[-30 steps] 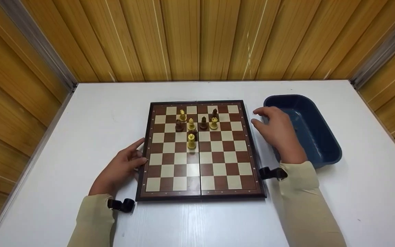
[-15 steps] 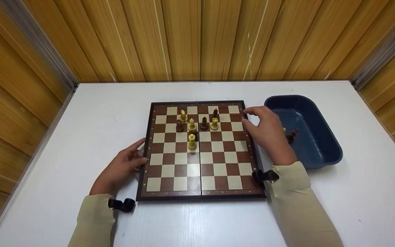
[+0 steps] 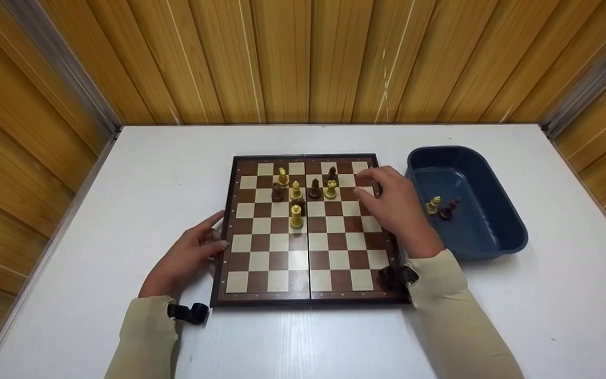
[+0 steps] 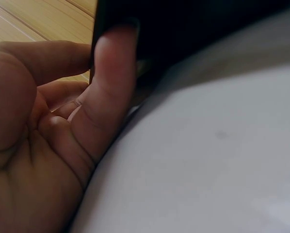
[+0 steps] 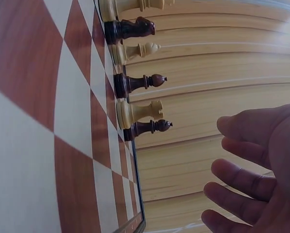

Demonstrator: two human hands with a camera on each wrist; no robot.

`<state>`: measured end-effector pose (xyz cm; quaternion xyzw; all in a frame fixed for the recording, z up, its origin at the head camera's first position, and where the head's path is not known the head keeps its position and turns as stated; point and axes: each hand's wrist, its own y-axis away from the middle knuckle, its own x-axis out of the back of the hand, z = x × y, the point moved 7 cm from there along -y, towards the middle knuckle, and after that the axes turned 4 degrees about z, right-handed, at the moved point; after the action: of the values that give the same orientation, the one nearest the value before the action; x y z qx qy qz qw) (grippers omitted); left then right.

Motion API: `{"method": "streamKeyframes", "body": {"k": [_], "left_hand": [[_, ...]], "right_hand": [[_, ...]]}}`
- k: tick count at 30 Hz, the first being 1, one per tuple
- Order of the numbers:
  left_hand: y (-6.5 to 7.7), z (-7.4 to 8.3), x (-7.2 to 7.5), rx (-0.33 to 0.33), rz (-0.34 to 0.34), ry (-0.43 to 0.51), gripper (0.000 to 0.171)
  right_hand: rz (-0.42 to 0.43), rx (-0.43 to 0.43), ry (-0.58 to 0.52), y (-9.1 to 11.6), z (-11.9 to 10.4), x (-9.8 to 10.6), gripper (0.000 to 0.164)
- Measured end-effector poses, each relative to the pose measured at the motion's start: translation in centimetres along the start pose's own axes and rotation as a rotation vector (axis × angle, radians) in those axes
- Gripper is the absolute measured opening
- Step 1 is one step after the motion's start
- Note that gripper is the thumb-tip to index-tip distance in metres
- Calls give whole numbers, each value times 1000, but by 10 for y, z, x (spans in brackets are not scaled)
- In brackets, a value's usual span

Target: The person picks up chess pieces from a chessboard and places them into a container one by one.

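Note:
A folding chessboard [image 3: 329, 263] lies on the white table, with several cream and dark brown chess pieces standing toward its far side. My left hand [image 3: 184, 258] rests against the board's left edge, thumb and index finger touching it; the left wrist view shows the thumb [image 4: 113, 68] against the dark side. Over the board's right part hovers my right hand [image 3: 395, 202], thumb and index finger apart, holding nothing. Closest to it are a cream rook [image 3: 331, 189] and a dark bishop [image 3: 332, 175]. A cream king-like piece [image 3: 296, 217] stands nearest me, partly hiding a dark knight [image 5: 135, 30].
Right of the board sits a deep blue tub [image 3: 497, 210]. Inside it lie a cream chess piece [image 3: 433, 205] and a dark one [image 3: 446, 211]. Wood-patterned panels [image 3: 329, 63] close off the table's back and sides.
My right hand has moved left from beside the blue tub to over the board's right part, uncovering the pieces in the tub. The left hand stays at the board's edge.

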<state>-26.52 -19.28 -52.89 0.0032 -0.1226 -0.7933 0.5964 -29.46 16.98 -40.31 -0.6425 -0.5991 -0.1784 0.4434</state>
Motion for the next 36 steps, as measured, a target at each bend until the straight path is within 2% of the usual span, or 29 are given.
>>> {"method": "streamKeyframes", "body": {"k": [13,24,30,36], "left_hand": [[2,1,-2,20,-3,24,70],[-3,4,-4,-15,-45,54,71],[-3,4,-3,-31,-41,58,70],[-1,3,-3,-35,-37,43,70]], "right_hand": [[-57,28,-71,2,-16,-15,33],[-82,31,-102,1,-25,-22,31],[-122,13,-141,0,-28,-29,32],[-163,30,-171,4,-35,-38,31]]}}
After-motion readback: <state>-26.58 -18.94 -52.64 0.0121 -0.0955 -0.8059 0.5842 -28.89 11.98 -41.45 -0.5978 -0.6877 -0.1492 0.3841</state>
